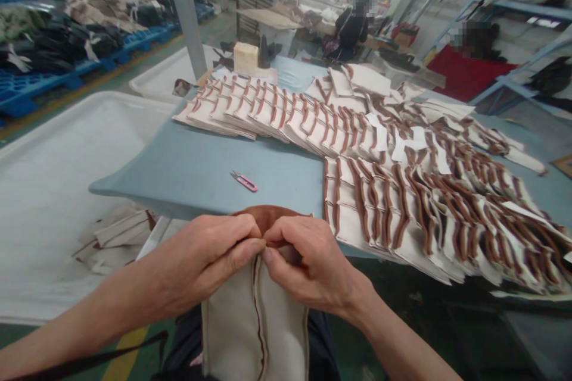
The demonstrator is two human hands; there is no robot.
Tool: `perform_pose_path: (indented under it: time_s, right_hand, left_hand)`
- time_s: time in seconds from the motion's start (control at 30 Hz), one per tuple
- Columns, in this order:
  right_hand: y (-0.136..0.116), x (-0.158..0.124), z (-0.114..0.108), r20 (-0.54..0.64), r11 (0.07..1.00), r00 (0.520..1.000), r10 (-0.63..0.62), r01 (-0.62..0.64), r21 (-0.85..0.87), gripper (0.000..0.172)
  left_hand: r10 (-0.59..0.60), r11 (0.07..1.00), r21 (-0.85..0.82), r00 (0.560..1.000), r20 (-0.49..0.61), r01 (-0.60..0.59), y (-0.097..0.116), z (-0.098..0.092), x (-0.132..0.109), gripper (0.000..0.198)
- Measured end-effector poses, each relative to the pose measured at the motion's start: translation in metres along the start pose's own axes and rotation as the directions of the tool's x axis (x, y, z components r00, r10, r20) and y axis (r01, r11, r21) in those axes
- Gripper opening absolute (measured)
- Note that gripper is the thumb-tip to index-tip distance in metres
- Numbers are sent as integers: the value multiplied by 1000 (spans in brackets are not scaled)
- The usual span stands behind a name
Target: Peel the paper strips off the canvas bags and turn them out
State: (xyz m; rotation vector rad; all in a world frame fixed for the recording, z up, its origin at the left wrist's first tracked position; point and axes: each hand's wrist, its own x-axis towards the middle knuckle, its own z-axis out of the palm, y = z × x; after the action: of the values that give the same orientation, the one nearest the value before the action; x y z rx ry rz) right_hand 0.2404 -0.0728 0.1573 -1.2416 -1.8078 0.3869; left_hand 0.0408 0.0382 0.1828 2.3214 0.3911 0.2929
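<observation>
Both of my hands pinch a cream fabric piece [232, 333] with a brown inner side and a seam down its middle. It hangs in front of my lap, its upper edge near the table's front edge. My left hand [223, 247] grips it just left of the seam, thumb and fingers closed. On the other side of the seam, my right hand [308, 262] is closed on the same piece, thumb tips nearly touching. What lies between the fingertips is hidden. Pink thread snips [244, 181] lie on the blue-grey table [196, 172] beyond my hands.
Overlapping rows of cream pieces with brown edges [286, 116] cover the table's back and right side [384, 208]. White paper slips [378, 131] rest on them. A white bin [89, 149] holding fabric pieces [118, 235] stands left. A person [351, 30] sits in the background.
</observation>
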Motion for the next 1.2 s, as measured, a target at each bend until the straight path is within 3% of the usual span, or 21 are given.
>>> perform_pose_path:
  time_s: [0.1, 0.2, 0.27, 0.33, 0.43, 0.53, 0.6, 0.7, 0.77, 0.83, 0.93, 1.03, 1.13, 1.2]
  right_hand:
    - [-3, -3, -9, 68, 999, 997, -31, 32, -20, 11]
    - [-5, -5, -16, 141, 996, 989, 46, -56, 65, 8]
    - [-4, -5, -16, 171, 975, 979, 106, -136, 173, 15]
    - [0, -3, -11, 189, 921, 973, 132, -191, 339, 28]
    - [10, -4, 2, 198, 778, 968, 155, -243, 579, 43]
    - [19, -12, 15, 232, 638, 949, 214, -316, 702, 53]
    - [23, -18, 21, 261, 568, 932, 252, -360, 740, 57]
    - [24, -22, 23, 282, 518, 917, 282, -393, 760, 60]
    - [23, -19, 21, 280, 530, 915, 290, -397, 749, 62]
    - [21, -15, 16, 263, 589, 922, 284, -385, 711, 63]
    - [26, -7, 6, 227, 721, 943, 244, -333, 608, 62]
    - [41, -5, -7, 194, 853, 953, 233, -296, 430, 52]
    - [59, -12, -18, 144, 939, 962, 232, -260, 225, 39]
    - [65, -19, -22, 128, 953, 967, 222, -243, 180, 34]
  left_hand:
    - [49, 998, 32, 998, 24, -50, -5, 0, 1, 36]
    - [116, 993, 15, 993, 33, -116, -14, 4, -3, 29]
    - [139, 989, -43, 990, -4, -139, -15, 8, -6, 25]
    - [116, 981, -152, 992, -50, -122, -12, 11, -6, 25]
    - [-12, 930, -367, 996, -83, -19, -3, 18, -3, 29]
    - [-152, 790, -611, 983, -106, 56, 1, 34, -2, 43]
    - [-229, 626, -778, 967, -112, 58, 1, 49, -3, 55]
    - [-367, 355, -931, 928, -60, 80, 2, 69, -7, 66]
    - [-406, 269, -957, 914, -14, 106, 1, 75, -8, 68]
    - [-361, 314, -944, 933, -20, 101, -1, 75, -7, 69]
    - [-253, 482, -873, 966, -60, 72, -9, 67, -4, 68]
    - [-196, 615, -782, 980, -30, 100, -16, 53, -2, 70]
    - [-189, 702, -702, 982, -23, 119, -18, 36, -6, 75]
    - [-219, 746, -648, 976, -18, 156, -19, 26, -14, 76]
